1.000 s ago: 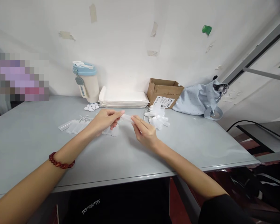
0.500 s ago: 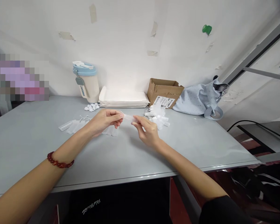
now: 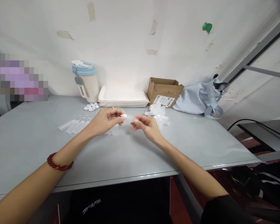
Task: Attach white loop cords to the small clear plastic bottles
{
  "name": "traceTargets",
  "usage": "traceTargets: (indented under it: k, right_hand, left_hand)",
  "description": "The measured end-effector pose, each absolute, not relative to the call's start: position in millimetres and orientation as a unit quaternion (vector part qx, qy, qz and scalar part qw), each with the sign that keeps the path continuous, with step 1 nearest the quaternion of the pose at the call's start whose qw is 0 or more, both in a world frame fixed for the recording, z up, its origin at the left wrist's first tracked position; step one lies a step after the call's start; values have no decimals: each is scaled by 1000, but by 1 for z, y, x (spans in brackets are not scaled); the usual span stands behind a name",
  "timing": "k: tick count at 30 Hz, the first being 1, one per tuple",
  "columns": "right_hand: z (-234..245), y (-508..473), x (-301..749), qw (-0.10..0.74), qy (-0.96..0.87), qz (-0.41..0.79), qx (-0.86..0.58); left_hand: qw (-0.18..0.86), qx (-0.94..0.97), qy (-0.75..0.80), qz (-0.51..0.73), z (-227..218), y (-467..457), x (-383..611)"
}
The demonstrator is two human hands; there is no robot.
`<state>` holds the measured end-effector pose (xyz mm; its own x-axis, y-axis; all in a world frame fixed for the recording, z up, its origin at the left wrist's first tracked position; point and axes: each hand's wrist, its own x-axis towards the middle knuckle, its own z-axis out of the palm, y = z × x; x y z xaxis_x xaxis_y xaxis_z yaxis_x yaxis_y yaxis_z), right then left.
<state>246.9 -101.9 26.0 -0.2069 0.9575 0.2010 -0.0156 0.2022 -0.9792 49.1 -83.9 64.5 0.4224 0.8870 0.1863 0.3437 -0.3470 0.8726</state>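
Observation:
Between my hands, above the middle of the table, is a small translucent white tube (image 3: 130,118). My left hand (image 3: 109,120) pinches its left end, where a thin white cord loops up over the fingers. Thumb and fingers of my right hand (image 3: 147,127) close on the other end. Similar translucent tubes with white cords (image 3: 78,126) lie in a row on the table behind my left hand. Another pile of such tubes (image 3: 162,119) lies beyond my right hand. Several small white pieces (image 3: 91,107) sit in a heap near the tumbler.
At the wall stand a cream tumbler (image 3: 90,87) with a blue lid, a stack of white sheets or envelopes (image 3: 123,99), an open cardboard box (image 3: 164,93) and a light blue cloth bag (image 3: 193,99). The grey table (image 3: 121,161) has its front edge close to me.
My right fingers have shifted their grip on the tube, the thumb now lying along the near side. The cord over my left hand stands out more.

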Motion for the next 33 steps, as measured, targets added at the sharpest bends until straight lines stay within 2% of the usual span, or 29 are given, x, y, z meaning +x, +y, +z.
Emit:
traceTargets:
  k: [7, 12, 15, 21, 26, 33]
  right_hand:
    - [16, -107, 243, 555, -672, 309, -381]
    - [17, -110, 244, 556, -711, 205, -378]
    - [19, -110, 245, 533, -726, 191, -390]
    - [25, -109, 248, 494, -728, 221, -420]
    - [28, -107, 249, 469, -670, 371, -440]
    - [28, -101, 249, 474, -564, 533, -416]
  left_hand:
    - [475, 693, 431, 328, 60, -78, 48]
    - [534, 669, 419, 304, 60, -78, 47]
    - [542, 661, 410, 318, 59, -79, 49]
    - [461, 719, 410, 320, 53, -80, 54]
    - [387, 744, 426, 341, 50, -82, 57]
    - [364, 745, 426, 360, 46, -84, 57]
